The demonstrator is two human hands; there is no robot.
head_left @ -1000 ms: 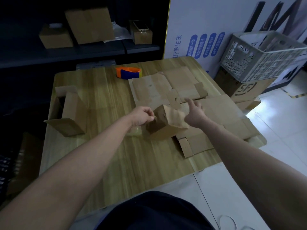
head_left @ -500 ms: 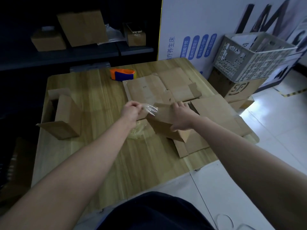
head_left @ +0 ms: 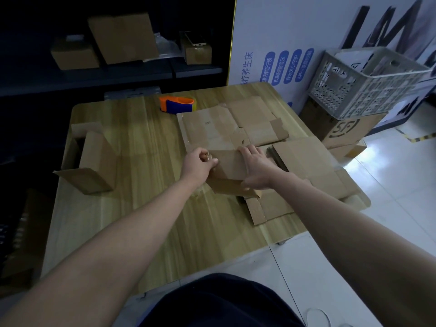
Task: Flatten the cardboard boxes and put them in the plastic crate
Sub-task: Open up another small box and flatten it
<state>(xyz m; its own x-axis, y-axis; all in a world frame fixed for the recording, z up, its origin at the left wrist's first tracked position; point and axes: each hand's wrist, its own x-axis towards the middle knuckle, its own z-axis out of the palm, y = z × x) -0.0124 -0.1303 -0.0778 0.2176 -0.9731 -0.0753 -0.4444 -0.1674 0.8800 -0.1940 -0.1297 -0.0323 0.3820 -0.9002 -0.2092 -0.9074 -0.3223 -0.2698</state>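
Standing off the bench (head_left: 146, 208), far right of the tape dispenser (head_left: 178, 104), the plastic crate (head_left: 368, 83) rests on a printed carton (head_left: 342, 133) on the floor. Its contents cannot be made out.

Open box (head_left: 92, 166): on the bench, left of and nearer than the tape dispenser, flaps up, interior dark.

Flattened sheets (head_left: 238, 128): spread just right of the tape dispenser, running toward the near right corner of the bench.

Half-collapsed box (head_left: 230, 169): nearer than the tape dispenser and slightly right, lying on those sheets.

Left hand (head_left: 198, 162): fingers curled, pinching a small clear strip (head_left: 209, 158) at the box's left edge.

Right hand (head_left: 256, 168): palm down, fingers extended and spread, pressing the box's top panel flat, with the thumb at its near edge.
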